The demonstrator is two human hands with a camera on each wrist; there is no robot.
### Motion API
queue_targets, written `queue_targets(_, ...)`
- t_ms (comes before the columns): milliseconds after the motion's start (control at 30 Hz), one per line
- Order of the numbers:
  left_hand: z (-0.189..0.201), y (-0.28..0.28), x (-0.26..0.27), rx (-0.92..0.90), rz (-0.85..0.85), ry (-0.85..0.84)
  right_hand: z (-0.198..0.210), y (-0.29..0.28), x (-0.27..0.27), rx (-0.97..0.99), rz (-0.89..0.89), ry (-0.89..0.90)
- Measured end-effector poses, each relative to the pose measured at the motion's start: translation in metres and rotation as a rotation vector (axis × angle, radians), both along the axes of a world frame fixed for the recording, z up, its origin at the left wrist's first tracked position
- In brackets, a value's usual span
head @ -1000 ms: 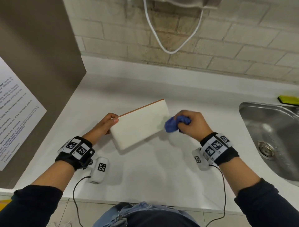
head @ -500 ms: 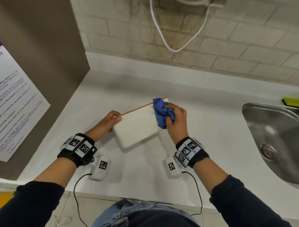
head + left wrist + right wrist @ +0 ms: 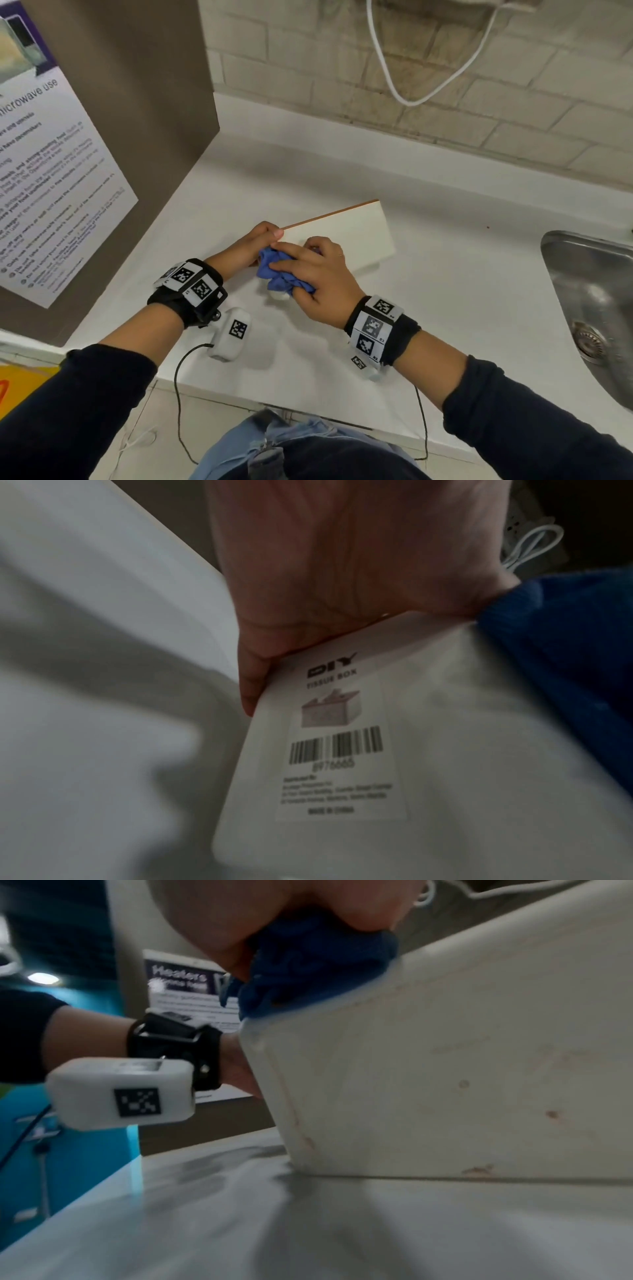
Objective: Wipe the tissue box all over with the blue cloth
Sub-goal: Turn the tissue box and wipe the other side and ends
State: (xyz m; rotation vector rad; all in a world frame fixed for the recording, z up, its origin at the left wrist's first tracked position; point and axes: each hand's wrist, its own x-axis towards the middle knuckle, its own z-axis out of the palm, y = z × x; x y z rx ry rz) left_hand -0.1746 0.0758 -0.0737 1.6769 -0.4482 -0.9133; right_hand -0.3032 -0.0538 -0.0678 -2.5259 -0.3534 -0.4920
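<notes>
My left hand [image 3: 251, 244] grips the left end of the tissue box [image 3: 356, 240], which stands tilted on the white counter [image 3: 445, 308]; whether it holds tissues I cannot tell. Just right of it, my right hand [image 3: 315, 274] clutches the bunched blue cloth [image 3: 279, 274] against the box's near left corner. Well to its right lies the steel sink [image 3: 589, 291].
</notes>
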Motion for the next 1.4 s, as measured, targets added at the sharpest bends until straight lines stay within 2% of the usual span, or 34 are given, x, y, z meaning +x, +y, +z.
queue_targets(200,-0.002,0.004,0.004,0.063,-0.056,-0.077,0.010,0.004,0.009,-0.391,0.308,-0.030)
queue_targets(300,-0.003,0.006,0.005,0.056,-0.090,-0.068,0.015,-0.001,0.008,-0.510,0.415,-0.036)
queue_targets(500,-0.003,0.000,0.002,0.041,-0.156,-0.134,0.015,-0.006,-0.010,-0.666,0.435,-0.061)
queue_targets(600,-0.002,-0.002,0.004,0.025,-0.150,-0.116,0.011,-0.017,-0.020,-0.698,0.345,-0.078)
queue_targets(767,-0.004,-0.005,0.006,0.031,-0.186,-0.136,0.002,-0.056,-0.040,-0.622,0.175,-0.090)
queue_targets(1033,-0.003,-0.008,0.008,0.064,-0.228,-0.188,-0.005,-0.111,-0.070,-0.482,-0.083,-0.014)
queue_targets(1100,-0.004,-0.007,0.009,0.069,-0.238,-0.197,-0.006,-0.128,-0.079,-0.446,-0.208,0.017)
queue_targets(1167,-0.005,-0.006,0.010,0.065,-0.229,-0.198,-0.007,-0.143,-0.085,-0.371,-0.408,0.090)
queue_targets(1267,-0.005,-0.007,0.009,0.022,-0.252,-0.234,-0.012,-0.160,-0.091,-0.117,-0.719,0.152)
queue_targets(1400,0.002,-0.007,0.007,0.043,-0.400,-0.320,0.001,-0.164,-0.098,0.421,-0.928,0.130)
